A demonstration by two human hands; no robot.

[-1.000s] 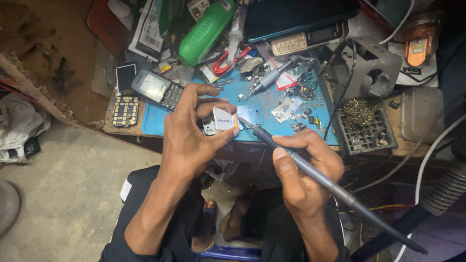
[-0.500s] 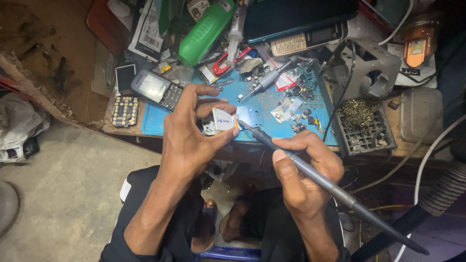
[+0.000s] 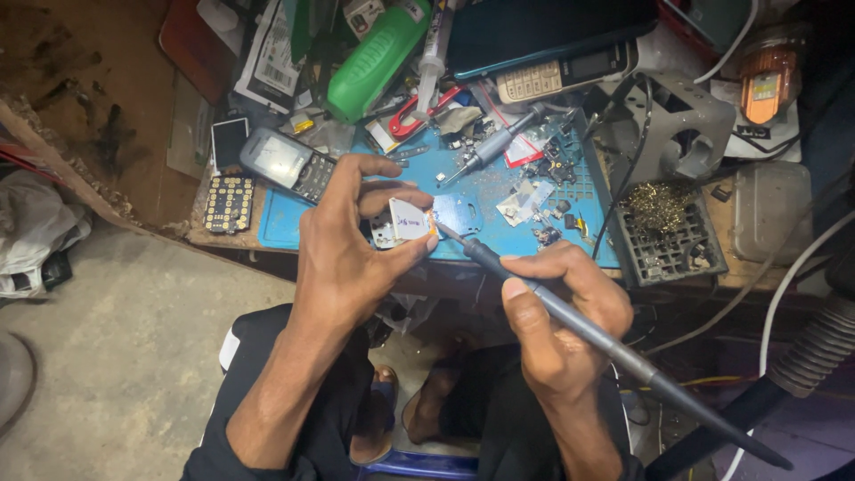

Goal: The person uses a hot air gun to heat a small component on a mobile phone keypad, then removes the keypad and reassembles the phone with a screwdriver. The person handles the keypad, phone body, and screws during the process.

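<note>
We look down on a crowded bench [image 3: 223, 233] whose blue mat [image 3: 499, 227] carries most of the clutter. At its far edge lie a dark tablet [image 3: 534, 31], a green bottle [image 3: 374, 62] tilted on its side, and a pale keypad phone [image 3: 552, 76]. To the left a grey phone [image 3: 285, 162] rests partly on the mat, with a loose keypad [image 3: 229, 202] just beside it on the wood. A screwdriver [image 3: 485, 150] and red pliers [image 3: 419, 114] lie among small screws and scraps on the mat, and nothing stands between our hands and the work. At the right a black tray [image 3: 677, 254] holds a wad of brass wool [image 3: 657, 205], behind it a grey metal stand [image 3: 690, 125]. Our left hand [image 3: 347, 258] is raised over the mat's near edge, thumb below and fingers above, clamped on a small board [image 3: 405, 223] held flat before us. Our right hand [image 3: 561, 330] grips 1 soldering iron [image 3: 579, 325] like a pen, thumb and 2 fingers closed round its grey shaft. The iron slants up to the left, and its tip meets the board's right edge.
</note>
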